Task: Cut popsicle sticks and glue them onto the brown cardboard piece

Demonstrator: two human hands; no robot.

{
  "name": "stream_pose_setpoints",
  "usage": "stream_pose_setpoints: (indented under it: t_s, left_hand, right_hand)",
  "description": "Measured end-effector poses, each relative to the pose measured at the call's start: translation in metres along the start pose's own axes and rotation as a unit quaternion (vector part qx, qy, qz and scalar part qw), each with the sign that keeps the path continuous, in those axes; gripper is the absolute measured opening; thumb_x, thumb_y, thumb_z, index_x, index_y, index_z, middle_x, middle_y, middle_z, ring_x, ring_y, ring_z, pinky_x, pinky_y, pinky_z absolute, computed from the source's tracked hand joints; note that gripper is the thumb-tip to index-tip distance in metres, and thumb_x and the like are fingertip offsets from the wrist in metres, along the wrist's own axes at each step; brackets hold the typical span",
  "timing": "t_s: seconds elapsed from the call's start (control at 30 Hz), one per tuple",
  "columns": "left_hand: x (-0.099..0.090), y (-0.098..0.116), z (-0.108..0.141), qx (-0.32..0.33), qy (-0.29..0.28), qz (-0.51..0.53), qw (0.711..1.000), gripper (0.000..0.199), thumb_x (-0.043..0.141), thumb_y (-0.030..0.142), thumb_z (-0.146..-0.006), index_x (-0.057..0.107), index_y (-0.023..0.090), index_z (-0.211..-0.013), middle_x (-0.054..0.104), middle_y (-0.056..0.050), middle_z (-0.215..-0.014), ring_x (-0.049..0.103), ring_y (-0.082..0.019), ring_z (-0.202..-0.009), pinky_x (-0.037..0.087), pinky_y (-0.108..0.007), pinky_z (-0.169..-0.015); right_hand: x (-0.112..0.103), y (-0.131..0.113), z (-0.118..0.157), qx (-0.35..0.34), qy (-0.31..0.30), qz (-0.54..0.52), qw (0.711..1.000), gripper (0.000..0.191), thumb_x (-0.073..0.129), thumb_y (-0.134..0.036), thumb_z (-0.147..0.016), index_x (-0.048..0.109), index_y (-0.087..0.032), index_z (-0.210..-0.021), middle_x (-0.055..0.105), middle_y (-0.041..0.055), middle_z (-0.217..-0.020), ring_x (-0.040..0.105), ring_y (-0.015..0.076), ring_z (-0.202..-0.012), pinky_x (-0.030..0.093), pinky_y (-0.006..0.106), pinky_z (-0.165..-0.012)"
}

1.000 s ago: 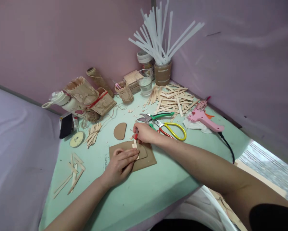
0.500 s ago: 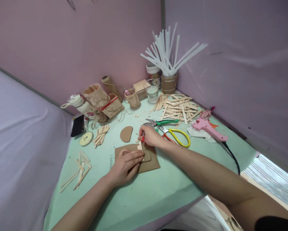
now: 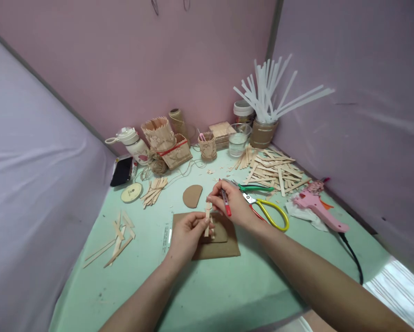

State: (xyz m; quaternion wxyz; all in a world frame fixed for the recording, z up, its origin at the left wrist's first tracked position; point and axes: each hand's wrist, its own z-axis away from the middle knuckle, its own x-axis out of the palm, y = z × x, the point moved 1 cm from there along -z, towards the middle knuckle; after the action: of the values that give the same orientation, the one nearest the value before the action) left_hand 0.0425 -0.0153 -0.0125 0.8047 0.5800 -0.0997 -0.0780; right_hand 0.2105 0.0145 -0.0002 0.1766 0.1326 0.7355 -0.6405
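My left hand pinches a flat wooden craft stick, held upright over the cardboard. At the stick's upper end are the fingertips of my right hand, which also grips a red marker, its red end pointing down toward me. Beneath both hands lies a square cardboard sheet with a rounded cardboard piece on top. Another piece of wood shows just behind the held stick, partly hidden by my fingers. Farther back rests a loose rounded cardboard cutout.
Green-handled pliers and yellow-handled scissors lie right of my right hand. A pink glue gun sits beyond them, near a heap of craft sticks. Cut stick pieces lie left; a water cup stands behind.
Both hands have lifted the craft stick off the cardboard, where the left hand was pressing flat. The marker has turned in the right hand, and the camera view has shifted.
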Motion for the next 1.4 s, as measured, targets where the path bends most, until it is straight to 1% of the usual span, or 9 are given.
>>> stream_pose_setpoints:
  t_s: [0.2,0.47,0.57,0.7,0.83,0.97,1.07,1.2,1.4]
  left_hand:
    - [-0.014,-0.005,0.002,0.027,0.125,0.026,0.992,0.033,0.074,0.045,-0.076,0.067,0.016,-0.09,0.068,-0.001,-0.073,0.058,-0.009,-0.061,0.047,-0.02,-0.06]
    - [-0.016,-0.008,0.002,0.027,0.12,0.018,0.992,0.033,0.073,0.046,-0.076,0.067,0.016,-0.088,0.067,-0.001,-0.073,0.057,-0.01,-0.063,0.046,-0.021,-0.062]
    - [-0.016,-0.009,0.003,0.014,0.109,0.03,0.993,0.033,0.073,0.046,-0.076,0.067,0.016,-0.088,0.067,-0.001,-0.074,0.057,-0.011,-0.064,0.046,-0.022,-0.062]
    - [-0.016,-0.009,0.004,0.008,0.1,0.031,0.994,0.033,0.073,0.047,-0.077,0.067,0.017,-0.089,0.068,-0.001,-0.075,0.057,-0.011,-0.065,0.046,-0.022,-0.063]
    - [-0.015,-0.007,0.004,0.017,0.103,0.033,0.994,0.032,0.073,0.047,-0.077,0.067,0.017,-0.088,0.067,-0.001,-0.075,0.057,-0.011,-0.065,0.046,-0.022,-0.062]
    - [-0.014,-0.002,0.004,0.027,0.101,0.054,0.993,0.031,0.071,0.046,-0.078,0.065,0.017,-0.086,0.065,0.0,-0.075,0.055,-0.01,-0.065,0.044,-0.021,-0.061]
    - [-0.015,0.001,0.004,0.033,0.1,0.089,0.99,0.03,0.069,0.047,-0.08,0.062,0.018,-0.085,0.063,0.001,-0.075,0.052,-0.009,-0.062,0.042,-0.02,-0.059]
    - [-0.02,0.005,0.003,0.071,0.148,0.124,0.979,0.029,0.069,0.046,-0.08,0.059,0.019,-0.081,0.057,0.003,-0.073,0.047,-0.008,-0.062,0.038,-0.019,-0.055]
    - [-0.024,0.013,0.006,0.105,0.183,0.214,0.954,0.029,0.073,0.041,-0.075,0.054,0.02,-0.08,0.052,0.005,-0.069,0.046,-0.008,-0.058,0.038,-0.019,-0.055]
  right_hand:
    - [-0.007,0.004,-0.017,-0.001,-0.037,0.24,0.97,0.014,0.055,-0.011,-0.087,0.057,-0.019,-0.098,0.061,0.0125,-0.105,0.06,0.0272,-0.098,0.045,0.037,-0.081]
    - [-0.022,-0.013,-0.026,0.025,-0.073,0.422,0.903,0.045,0.043,-0.013,-0.095,0.046,-0.029,-0.137,0.06,0.0102,-0.117,0.059,0.0239,-0.105,0.042,0.031,-0.082]
    - [-0.053,-0.011,-0.006,0.092,-0.036,0.471,0.877,0.027,0.043,-0.023,-0.098,0.059,-0.014,-0.117,0.063,0.0176,-0.11,0.061,0.0294,-0.103,0.042,0.034,-0.079]
    - [-0.06,0.003,0.018,0.153,-0.051,0.493,0.855,0.037,0.061,-0.053,-0.086,0.064,-0.016,-0.09,0.069,0.0125,-0.087,0.066,0.0303,-0.084,0.041,0.032,-0.061]
    - [-0.04,0.007,0.025,0.152,-0.052,0.499,0.851,0.024,0.057,-0.042,-0.09,0.062,-0.019,-0.086,0.07,0.0099,-0.087,0.067,0.0268,-0.082,0.037,0.03,-0.058]
    - [-0.055,-0.007,0.029,0.167,0.02,0.511,0.843,0.025,0.04,-0.034,-0.097,0.058,-0.016,-0.09,0.067,0.0138,-0.088,0.064,0.0267,-0.08,0.034,0.031,-0.056]
    - [-0.074,-0.024,0.043,0.144,0.08,0.416,0.894,0.025,0.045,-0.04,-0.093,0.051,-0.021,-0.077,0.06,0.0049,-0.072,0.056,0.0211,-0.065,0.034,0.03,-0.054]
    - [-0.056,-0.044,0.069,0.031,0.016,0.148,0.988,0.023,0.05,-0.042,-0.09,0.055,-0.023,-0.076,0.059,0.0026,-0.078,0.058,0.0201,-0.073,0.047,0.029,-0.067]
    - [0.033,-0.064,0.089,0.008,-0.148,-0.186,0.971,0.032,0.056,-0.032,-0.09,0.062,-0.03,-0.121,0.055,0.0043,-0.135,0.05,0.0243,-0.128,0.042,0.037,-0.106]
